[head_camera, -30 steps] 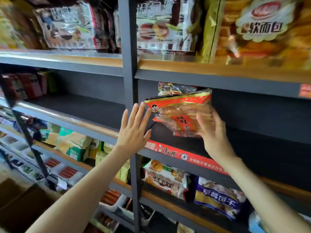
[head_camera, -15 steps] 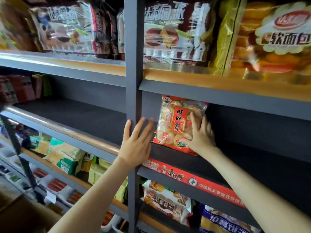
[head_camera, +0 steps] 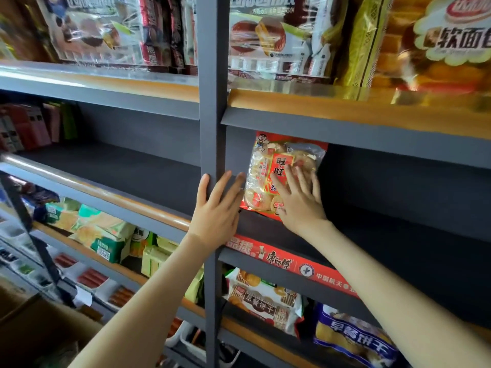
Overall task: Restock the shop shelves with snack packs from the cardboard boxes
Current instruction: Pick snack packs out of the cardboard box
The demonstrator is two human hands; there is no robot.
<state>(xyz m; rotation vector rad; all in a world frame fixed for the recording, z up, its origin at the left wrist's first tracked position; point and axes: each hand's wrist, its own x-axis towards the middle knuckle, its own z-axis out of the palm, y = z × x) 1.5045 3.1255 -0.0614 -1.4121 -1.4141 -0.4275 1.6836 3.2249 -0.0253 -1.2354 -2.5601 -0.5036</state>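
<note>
Right hand (head_camera: 300,205) at frame centre, fingers straight and spread, palm pressed flat on the front of the rice cracker pack (head_camera: 276,176), no curl around it. The pack stands upright on the dark middle shelf (head_camera: 372,229), tucked into the shelf's left end just right of the grey upright post (head_camera: 212,128), its top edge reaching up to the underside of the shelf above. Left hand (head_camera: 216,208) just left of the pack, fingers straight and slightly fanned, lying flat against the post; whether its fingertips touch the pack edge cannot be told. Both forearms run in from the bottom of the frame. A red price strip (head_camera: 292,264) runs along the shelf's front edge below the hands. Rest of this shelf to the right shows bare dark board. Lower centre: biscuit packs (head_camera: 265,301) and a blue-and-yellow pack (head_camera: 356,338) on the shelf below. Lower left: green and yellow snack packs (head_camera: 103,235) on a lower shelf. Top of frame: chocolate pie packs (head_camera: 265,41) and an orange soft bread bag (head_camera: 438,49) on the upper shelf. Bottom left corner: brown cardboard box (head_camera: 32,328), partly in view.
</note>
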